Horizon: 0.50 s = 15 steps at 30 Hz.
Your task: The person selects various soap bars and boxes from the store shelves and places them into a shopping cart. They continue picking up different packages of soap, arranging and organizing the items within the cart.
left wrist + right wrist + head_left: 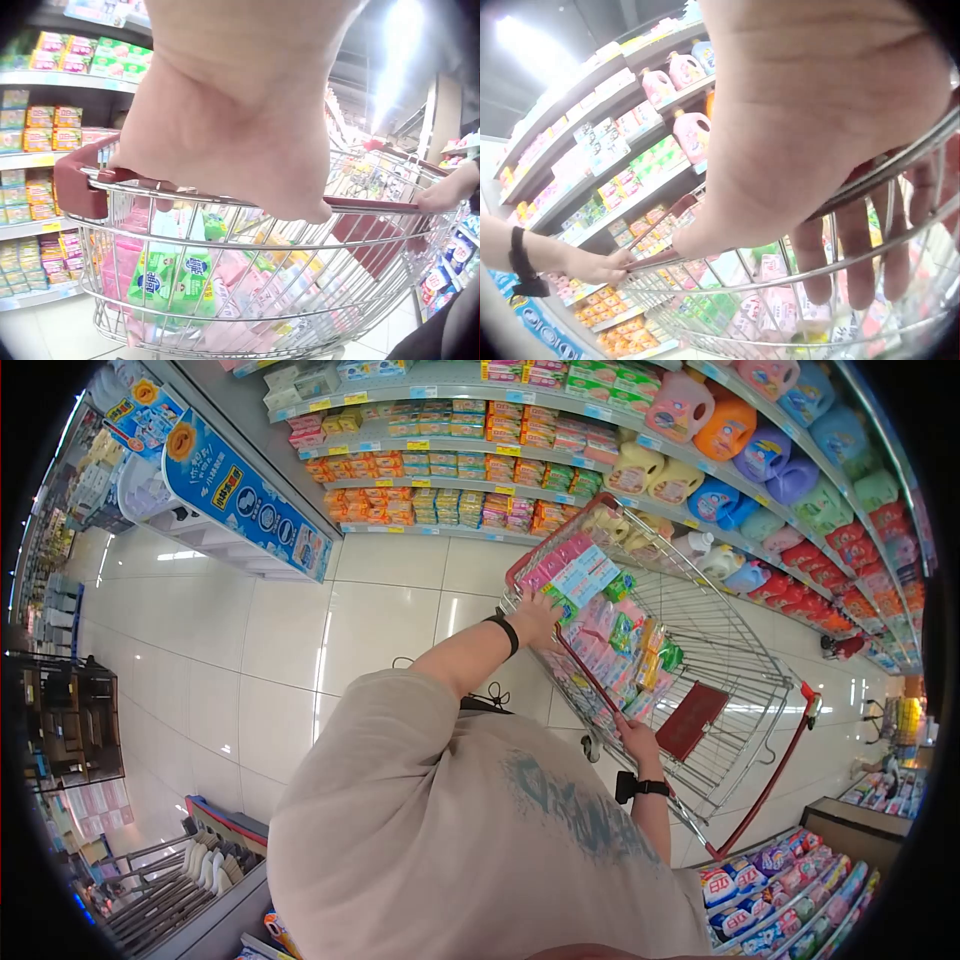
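Observation:
A wire shopping cart (735,625) with dark red rim trim stands in front of the person, packed goods lying inside. On its side rim, near the corner with red trim, my left hand (537,622) grips the rail, fingers over the inner side. Farther along the same rim, my right hand (637,738) holds on, its fingers (855,255) hanging inside the wires and its thumb along the rail. Beside the left hand in the cart lie pink packs (550,565) and a green pack (169,281). Pink-and-white packs (600,630) and yellow packs (650,650) fill the middle.
Shelves of boxed soap (430,465) and detergent bottles (725,428) curve along the far side and right. A blue-and-white display stand (245,490) is at upper left. Bagged detergent (760,890) lies at lower right. Pale tiles (270,640) cover the floor.

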Each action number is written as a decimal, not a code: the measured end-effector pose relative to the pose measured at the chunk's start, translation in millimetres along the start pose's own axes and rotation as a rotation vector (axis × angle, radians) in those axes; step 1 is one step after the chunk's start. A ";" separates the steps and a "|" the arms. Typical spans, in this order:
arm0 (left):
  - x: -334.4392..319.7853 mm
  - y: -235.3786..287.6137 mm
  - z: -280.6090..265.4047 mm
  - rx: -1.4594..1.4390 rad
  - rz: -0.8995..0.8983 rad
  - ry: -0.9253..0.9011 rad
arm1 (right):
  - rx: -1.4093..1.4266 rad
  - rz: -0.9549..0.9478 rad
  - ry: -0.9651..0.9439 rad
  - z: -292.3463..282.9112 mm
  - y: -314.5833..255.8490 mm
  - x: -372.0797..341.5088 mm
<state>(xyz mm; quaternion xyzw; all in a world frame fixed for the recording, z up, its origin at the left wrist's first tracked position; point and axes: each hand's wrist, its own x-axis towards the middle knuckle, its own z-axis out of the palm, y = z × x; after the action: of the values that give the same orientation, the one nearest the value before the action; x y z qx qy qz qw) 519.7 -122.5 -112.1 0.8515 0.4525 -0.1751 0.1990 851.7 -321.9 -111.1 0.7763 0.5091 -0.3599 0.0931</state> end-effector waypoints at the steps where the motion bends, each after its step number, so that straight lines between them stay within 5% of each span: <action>1: -0.3 4.5 -1.4 0.002 -0.021 -0.020 | -0.003 0.010 -0.025 -8.2 -10.6 -9.7; 15: 2.2 17.2 2.9 -0.046 -0.087 -0.015 | -0.032 -0.096 0.082 -14.2 -3.9 -15.4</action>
<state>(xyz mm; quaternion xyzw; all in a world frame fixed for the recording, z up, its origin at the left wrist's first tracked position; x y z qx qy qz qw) 535.0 -131.2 -112.6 0.8250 0.4914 -0.1793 0.2139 851.6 -324.0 -89.8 0.7635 0.5547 -0.3237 0.0673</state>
